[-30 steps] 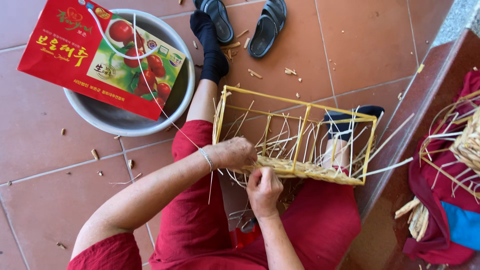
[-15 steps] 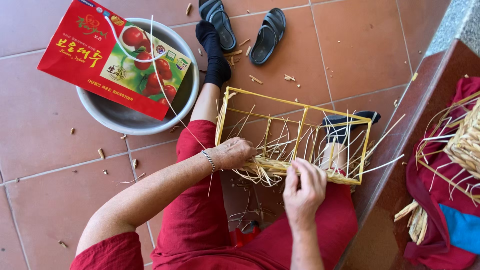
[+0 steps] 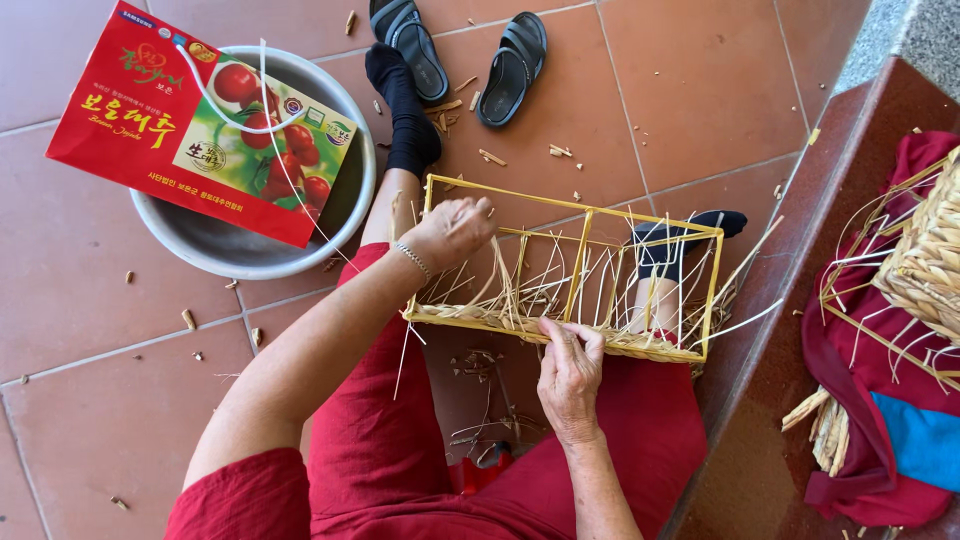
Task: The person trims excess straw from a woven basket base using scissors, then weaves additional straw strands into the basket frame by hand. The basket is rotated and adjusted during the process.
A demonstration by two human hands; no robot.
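Note:
A yellow wire basket frame point(image 3: 590, 215) rests across my lap, with pale straw strands point(image 3: 520, 290) woven along its near edge and standing loose inside it. My left hand point(image 3: 455, 230) is at the frame's far left corner, its fingers pinched on a straw strand. A thin bracelet circles that wrist. My right hand point(image 3: 570, 365) grips the woven near edge point(image 3: 630, 345) of the frame, thumb on top. My legs are in red trousers and black socks.
To the left, a metal basin point(image 3: 240, 255) holds a red printed paper bag point(image 3: 190, 120). A pair of black sandals point(image 3: 500, 55) lies on the red tiled floor among straw scraps. At right, a step carries red cloth point(image 3: 850, 330) and a partly woven basket point(image 3: 930, 260).
My left hand has lifted from the woven near edge to the frame's far left corner, pulling a strand. My right hand shifted right along the woven edge and gripped it.

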